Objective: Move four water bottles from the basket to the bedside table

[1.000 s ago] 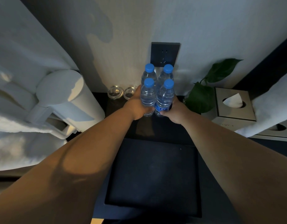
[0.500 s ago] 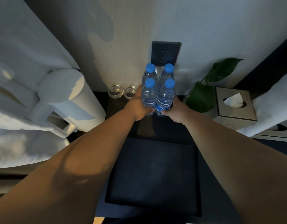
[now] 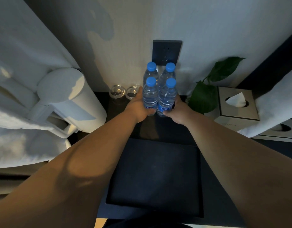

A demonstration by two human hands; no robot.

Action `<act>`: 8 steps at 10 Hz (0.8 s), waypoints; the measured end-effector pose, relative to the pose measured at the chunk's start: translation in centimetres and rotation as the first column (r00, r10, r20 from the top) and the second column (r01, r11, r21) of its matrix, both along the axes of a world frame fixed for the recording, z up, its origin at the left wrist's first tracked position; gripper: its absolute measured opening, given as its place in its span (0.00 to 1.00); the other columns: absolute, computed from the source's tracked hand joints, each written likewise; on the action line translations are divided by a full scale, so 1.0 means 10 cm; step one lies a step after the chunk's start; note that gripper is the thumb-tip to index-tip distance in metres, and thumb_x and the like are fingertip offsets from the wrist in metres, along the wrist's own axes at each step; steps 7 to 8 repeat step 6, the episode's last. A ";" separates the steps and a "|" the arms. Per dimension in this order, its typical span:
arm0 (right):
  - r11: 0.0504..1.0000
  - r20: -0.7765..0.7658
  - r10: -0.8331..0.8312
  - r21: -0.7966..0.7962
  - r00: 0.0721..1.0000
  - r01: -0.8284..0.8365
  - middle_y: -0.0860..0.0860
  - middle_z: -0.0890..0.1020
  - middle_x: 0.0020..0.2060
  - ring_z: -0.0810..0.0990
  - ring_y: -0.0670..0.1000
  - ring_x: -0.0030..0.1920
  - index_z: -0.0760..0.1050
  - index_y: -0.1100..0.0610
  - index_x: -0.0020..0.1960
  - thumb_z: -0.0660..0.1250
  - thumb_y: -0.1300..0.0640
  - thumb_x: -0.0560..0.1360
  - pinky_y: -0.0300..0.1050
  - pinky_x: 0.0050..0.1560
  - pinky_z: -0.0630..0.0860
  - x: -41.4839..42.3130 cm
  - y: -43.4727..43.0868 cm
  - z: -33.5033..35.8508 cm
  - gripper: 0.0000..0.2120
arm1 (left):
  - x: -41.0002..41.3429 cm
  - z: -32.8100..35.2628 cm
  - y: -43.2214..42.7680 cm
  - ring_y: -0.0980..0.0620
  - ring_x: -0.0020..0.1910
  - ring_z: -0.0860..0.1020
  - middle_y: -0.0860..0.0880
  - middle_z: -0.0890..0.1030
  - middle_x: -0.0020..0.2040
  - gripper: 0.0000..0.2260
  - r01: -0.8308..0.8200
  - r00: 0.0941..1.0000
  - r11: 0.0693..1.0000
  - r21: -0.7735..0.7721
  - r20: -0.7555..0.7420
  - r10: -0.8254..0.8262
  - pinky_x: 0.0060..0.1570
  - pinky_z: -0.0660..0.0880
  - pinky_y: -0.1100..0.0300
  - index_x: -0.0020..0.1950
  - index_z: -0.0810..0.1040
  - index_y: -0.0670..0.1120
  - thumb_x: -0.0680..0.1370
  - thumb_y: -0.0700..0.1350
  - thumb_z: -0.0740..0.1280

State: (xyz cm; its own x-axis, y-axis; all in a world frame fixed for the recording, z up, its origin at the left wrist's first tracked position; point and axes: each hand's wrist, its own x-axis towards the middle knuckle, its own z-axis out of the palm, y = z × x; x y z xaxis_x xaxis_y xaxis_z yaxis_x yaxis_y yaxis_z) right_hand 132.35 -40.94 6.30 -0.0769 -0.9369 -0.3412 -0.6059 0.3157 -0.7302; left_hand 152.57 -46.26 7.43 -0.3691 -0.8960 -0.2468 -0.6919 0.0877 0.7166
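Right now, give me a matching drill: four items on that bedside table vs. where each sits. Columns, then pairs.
Column 1:
1. white kettle
2. glass cups
3. water bottles
4. tissue box

Column 2:
A. far right, beside the green plant
B. centre, between left hand and right hand
C. far left
D. at the wall, just left of the bottles

Pairs: 1-C, 2-D, 3-B, 4-A

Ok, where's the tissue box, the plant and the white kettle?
tissue box (image 3: 237,104): head view, on its top panel beside the tissue opening.
plant (image 3: 202,99): head view, on the big lower leaf.
white kettle (image 3: 59,84): head view, on its round lid.
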 end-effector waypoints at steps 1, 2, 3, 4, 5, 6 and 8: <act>0.999 -0.016 -0.042 0.034 0.999 0.042 0.53 0.73 0.74 0.81 0.53 0.59 0.36 0.42 0.82 0.75 0.54 0.75 0.45 0.53 0.78 0.04 0.10 0.07 0.54 | 0.07 0.05 0.08 0.47 0.70 0.73 0.50 0.72 0.74 0.51 -0.043 0.999 0.999 0.024 -0.013 0.043 0.67 0.72 0.48 0.82 0.49 0.56 0.69 0.52 0.79; 0.997 -0.068 -0.060 0.040 0.996 0.062 0.56 0.74 0.73 0.82 0.54 0.58 0.36 0.43 0.82 0.73 0.47 0.76 0.46 0.47 0.77 0.07 0.23 0.14 0.52 | 0.17 0.11 0.21 0.46 0.67 0.75 0.49 0.72 0.74 0.47 -0.073 0.997 0.997 0.037 0.043 0.071 0.62 0.75 0.51 0.81 0.50 0.59 0.70 0.58 0.76; 0.999 -0.084 -0.030 0.031 0.996 0.032 0.57 0.76 0.71 0.80 0.56 0.63 0.41 0.43 0.83 0.70 0.43 0.77 0.44 0.47 0.74 0.05 0.34 0.23 0.47 | 0.26 0.15 0.34 0.45 0.67 0.74 0.47 0.73 0.72 0.39 -0.018 0.980 0.998 -0.055 0.198 0.028 0.60 0.72 0.56 0.80 0.58 0.54 0.74 0.60 0.71; 1.000 -0.120 -0.007 0.018 0.993 0.009 0.56 0.75 0.72 0.80 0.56 0.61 0.47 0.46 0.83 0.69 0.43 0.79 0.42 0.45 0.73 0.02 0.41 0.38 0.42 | 0.32 0.28 0.45 0.44 0.69 0.73 0.44 0.74 0.73 0.35 0.023 0.944 0.995 -0.093 0.329 0.009 0.64 0.70 0.55 0.78 0.64 0.47 0.75 0.56 0.70; 0.999 -0.180 0.039 0.022 0.983 -0.036 0.57 0.73 0.73 0.78 0.58 0.66 0.56 0.54 0.82 0.68 0.43 0.79 0.43 0.54 0.73 -0.03 0.43 0.50 0.37 | 0.34 0.47 0.54 0.42 0.69 0.73 0.43 0.74 0.72 0.34 0.051 0.922 0.993 -0.104 0.387 -0.007 0.66 0.70 0.53 0.78 0.66 0.46 0.74 0.57 0.69; 0.997 -0.252 0.077 -0.011 0.965 -0.082 0.58 0.77 0.69 0.78 0.59 0.64 0.67 0.59 0.75 0.66 0.44 0.80 0.47 0.57 0.74 -0.02 0.50 0.67 0.29 | 0.30 0.69 0.61 0.42 0.65 0.76 0.43 0.77 0.69 0.32 0.096 0.903 0.981 -0.166 0.430 -0.016 0.62 0.73 0.52 0.75 0.69 0.50 0.73 0.58 0.68; 0.997 -0.252 0.077 -0.011 0.965 -0.082 0.58 0.77 0.69 0.78 0.59 0.64 0.67 0.59 0.75 0.66 0.44 0.80 0.47 0.57 0.74 -0.02 0.50 0.67 0.29 | 0.30 0.69 0.61 0.42 0.65 0.76 0.43 0.77 0.69 0.32 0.096 0.903 0.981 -0.166 0.430 -0.016 0.62 0.73 0.52 0.75 0.69 0.50 0.73 0.58 0.68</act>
